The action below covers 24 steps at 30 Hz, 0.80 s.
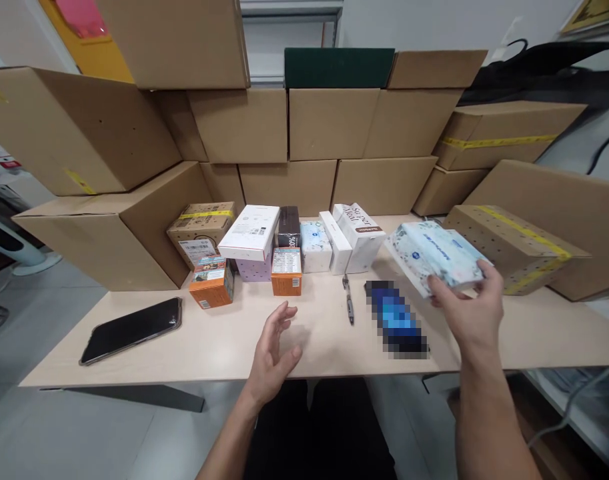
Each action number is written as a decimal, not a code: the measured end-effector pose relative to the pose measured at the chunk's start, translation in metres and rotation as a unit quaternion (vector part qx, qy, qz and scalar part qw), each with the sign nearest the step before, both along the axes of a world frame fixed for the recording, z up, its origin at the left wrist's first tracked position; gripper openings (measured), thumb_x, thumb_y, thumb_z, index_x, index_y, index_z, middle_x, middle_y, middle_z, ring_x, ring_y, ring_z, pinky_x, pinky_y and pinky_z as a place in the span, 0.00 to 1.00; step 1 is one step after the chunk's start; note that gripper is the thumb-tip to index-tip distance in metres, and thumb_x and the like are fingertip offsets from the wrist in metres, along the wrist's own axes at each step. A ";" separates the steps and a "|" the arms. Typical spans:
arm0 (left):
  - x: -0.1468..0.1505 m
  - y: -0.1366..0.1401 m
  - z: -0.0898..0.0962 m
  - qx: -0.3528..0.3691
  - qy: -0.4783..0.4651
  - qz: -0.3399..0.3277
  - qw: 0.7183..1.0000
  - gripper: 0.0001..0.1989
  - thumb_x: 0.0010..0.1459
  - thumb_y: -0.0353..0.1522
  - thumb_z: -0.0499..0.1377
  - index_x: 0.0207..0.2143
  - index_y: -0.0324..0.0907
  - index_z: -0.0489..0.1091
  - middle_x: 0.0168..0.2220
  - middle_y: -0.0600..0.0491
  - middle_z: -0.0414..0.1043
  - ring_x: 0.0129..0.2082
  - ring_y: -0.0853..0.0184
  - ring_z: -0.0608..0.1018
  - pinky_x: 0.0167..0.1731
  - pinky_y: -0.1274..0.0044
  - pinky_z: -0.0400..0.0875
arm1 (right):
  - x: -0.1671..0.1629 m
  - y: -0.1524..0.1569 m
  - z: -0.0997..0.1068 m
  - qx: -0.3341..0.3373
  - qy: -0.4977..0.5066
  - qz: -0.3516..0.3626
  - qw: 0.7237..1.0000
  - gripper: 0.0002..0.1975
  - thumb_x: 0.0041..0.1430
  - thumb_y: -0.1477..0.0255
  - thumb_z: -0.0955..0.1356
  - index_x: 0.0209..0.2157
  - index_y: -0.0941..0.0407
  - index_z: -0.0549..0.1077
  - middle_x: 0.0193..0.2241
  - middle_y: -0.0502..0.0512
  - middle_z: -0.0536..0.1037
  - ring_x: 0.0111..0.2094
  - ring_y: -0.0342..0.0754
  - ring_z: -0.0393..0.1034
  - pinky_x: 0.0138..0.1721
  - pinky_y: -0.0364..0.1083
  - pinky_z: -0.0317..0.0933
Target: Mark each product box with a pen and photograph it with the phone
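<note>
My right hand [471,303] grips a pale blue and white tissue pack [437,253] by its near edge, lifted and tilted over the right of the table. Its fingers are partly hidden behind the pack. Above the table's front middle, my left hand [275,353] is open with fingers apart, holding nothing. Between the hands lie a pen [349,301] and a phone [397,317] whose screen is pixelated. Beyond them stand a similar tissue pack [317,247], a slim white box [335,243] and a white box with brown lettering [359,237].
Orange boxes [287,272], a dark box [289,228] and a white box [251,230] on a purple box [254,269] stand left of centre. A black phone [131,330] lies at the left. Stacked cardboard boxes [334,127] wall the back and sides of the table [209,353].
</note>
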<state>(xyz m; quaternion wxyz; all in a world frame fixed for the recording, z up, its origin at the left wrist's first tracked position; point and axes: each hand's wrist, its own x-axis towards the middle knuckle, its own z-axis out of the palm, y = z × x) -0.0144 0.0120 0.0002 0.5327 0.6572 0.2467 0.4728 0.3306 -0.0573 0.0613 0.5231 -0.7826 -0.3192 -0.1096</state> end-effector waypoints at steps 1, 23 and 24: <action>0.000 -0.001 0.001 0.005 0.011 0.003 1.000 0.33 0.61 0.40 0.61 0.66 0.49 0.53 0.62 0.43 0.62 0.64 0.54 0.64 0.62 0.59 0.58 | 0.013 0.011 -0.003 -0.029 0.010 -0.032 0.999 0.47 0.47 0.52 0.74 0.63 0.61 0.61 0.55 0.75 0.69 0.52 0.65 0.69 0.49 0.57 0.64; 0.004 0.001 0.006 0.026 0.079 0.047 0.995 0.17 0.61 0.37 0.60 0.52 0.45 0.71 0.52 0.45 0.71 0.55 0.57 0.73 0.55 0.65 0.67 | -0.049 0.110 0.049 -0.247 -0.119 0.133 0.952 0.41 0.59 0.48 0.64 0.66 0.57 0.53 0.54 0.73 0.63 0.54 0.67 0.64 0.49 0.62 0.61; 0.004 0.001 0.006 0.027 0.081 0.051 0.995 0.16 0.61 0.37 0.60 0.51 0.45 0.71 0.51 0.45 0.71 0.54 0.57 0.73 0.55 0.65 0.67 | -0.049 0.119 0.051 -0.268 -0.115 0.133 0.947 0.41 0.59 0.49 0.64 0.66 0.57 0.54 0.53 0.72 0.64 0.53 0.67 0.65 0.49 0.62 0.61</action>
